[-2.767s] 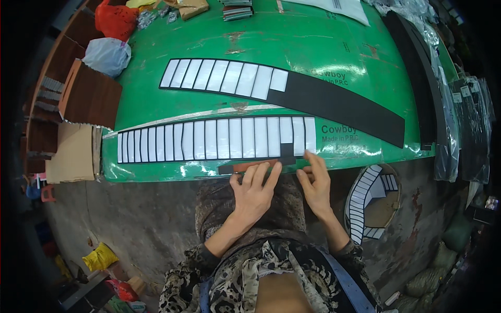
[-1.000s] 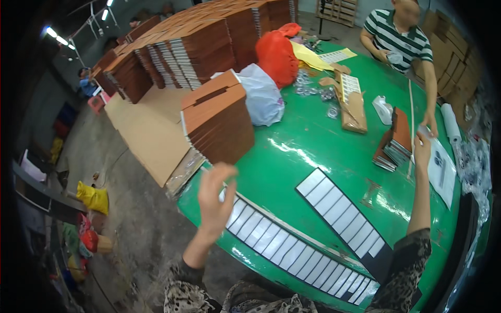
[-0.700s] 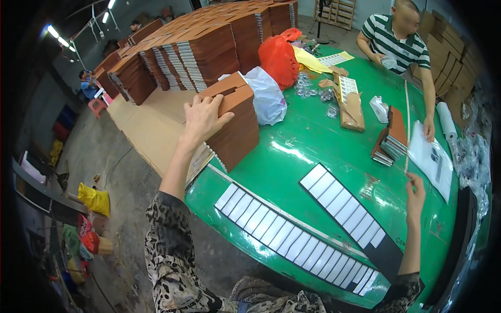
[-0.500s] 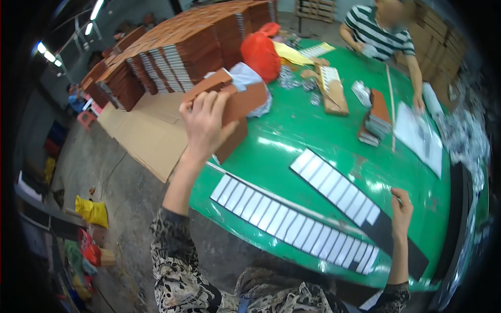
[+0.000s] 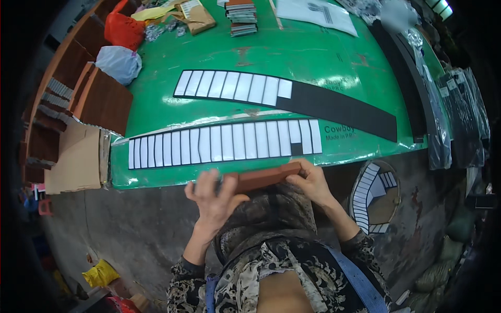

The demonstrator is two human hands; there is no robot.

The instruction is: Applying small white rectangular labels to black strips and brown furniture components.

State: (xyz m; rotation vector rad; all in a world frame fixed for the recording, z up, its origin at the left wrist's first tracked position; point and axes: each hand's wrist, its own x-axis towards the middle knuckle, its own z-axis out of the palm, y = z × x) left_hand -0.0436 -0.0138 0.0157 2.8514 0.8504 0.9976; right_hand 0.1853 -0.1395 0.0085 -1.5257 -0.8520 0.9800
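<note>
Right hand (image 5: 312, 183) pinches brown board (image 5: 261, 178); left hand (image 5: 213, 201) blurred, grip unclear — a one-sided hold could let it tip.

Wide lane mid-table, crowded edges

A hand could cross the table (image 5: 308, 49) between the far edge's stack (image 5: 242, 22) and the upper strip (image 5: 339, 107); the gap above the lower strip (image 5: 224, 141) pinches rightward. Brown blocks (image 5: 107, 99) bar the left edge; left hand (image 5: 207, 198), right hand (image 5: 314, 183) and panel (image 5: 261, 179), the near edge's middle.
</note>
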